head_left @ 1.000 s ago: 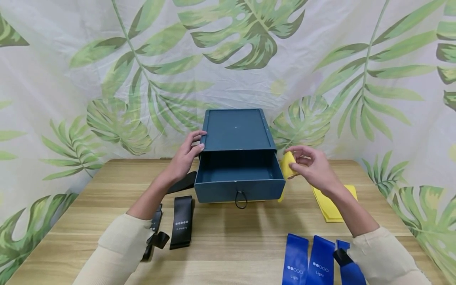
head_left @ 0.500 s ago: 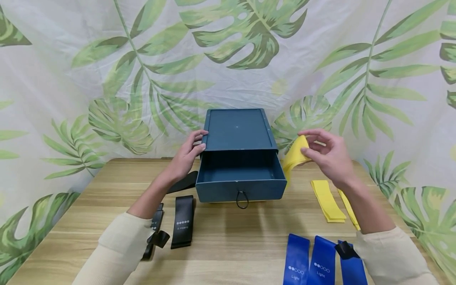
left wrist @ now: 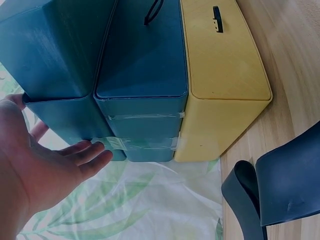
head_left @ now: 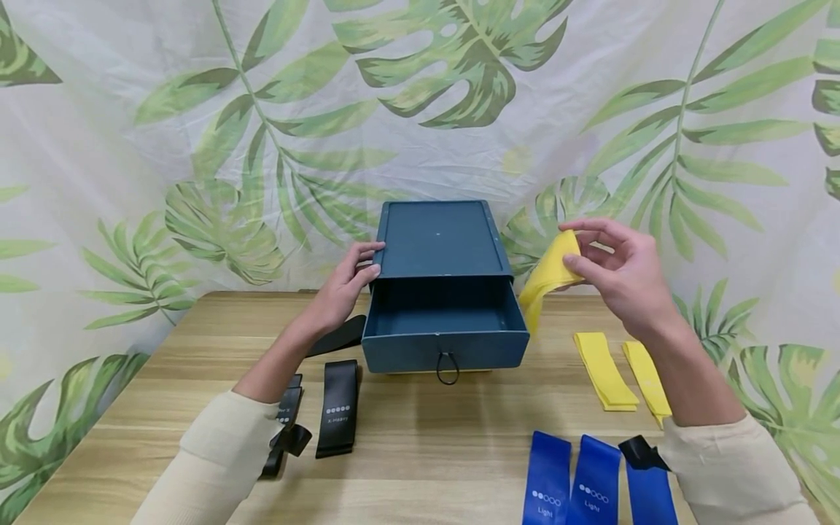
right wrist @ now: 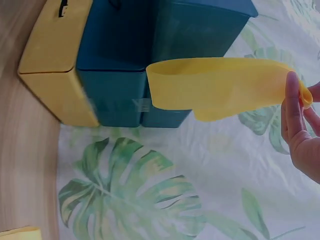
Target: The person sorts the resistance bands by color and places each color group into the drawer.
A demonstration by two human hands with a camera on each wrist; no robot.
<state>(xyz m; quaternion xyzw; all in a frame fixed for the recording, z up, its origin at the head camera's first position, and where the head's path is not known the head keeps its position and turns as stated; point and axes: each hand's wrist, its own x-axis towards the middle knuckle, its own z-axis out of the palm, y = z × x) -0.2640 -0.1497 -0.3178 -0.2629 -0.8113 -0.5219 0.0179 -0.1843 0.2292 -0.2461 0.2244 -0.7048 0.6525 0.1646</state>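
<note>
My right hand (head_left: pixel 626 277) pinches one end of a yellow resistance band (head_left: pixel 550 268) in the air, right of the drawer box. The band's looped lower end (right wrist: pixel 172 85) hangs down beside the boxes in the right wrist view. My left hand (head_left: pixel 337 292) rests against the left side of the blue drawer box (head_left: pixel 438 237), its fingers (left wrist: pixel 90 160) fairly straight along that side in the left wrist view. The top drawer (head_left: pixel 400 353) is pulled out, with a black loop on its front; no item shows inside it.
Beneath sit a second blue drawer (left wrist: pixel 142 60) and a yellow drawer (left wrist: pixel 230 60). On the wooden table lie black bands (head_left: pixel 337 408) at left, yellow bands (head_left: pixel 604 372) at right and blue bands (head_left: pixel 547 470) at front right. A leaf-print cloth (head_left: pixel 433 146) hangs behind.
My right hand has lifted the yellow band up and to the right, away from the drawer's side, so more of the band shows. The left hand has stayed put.
</note>
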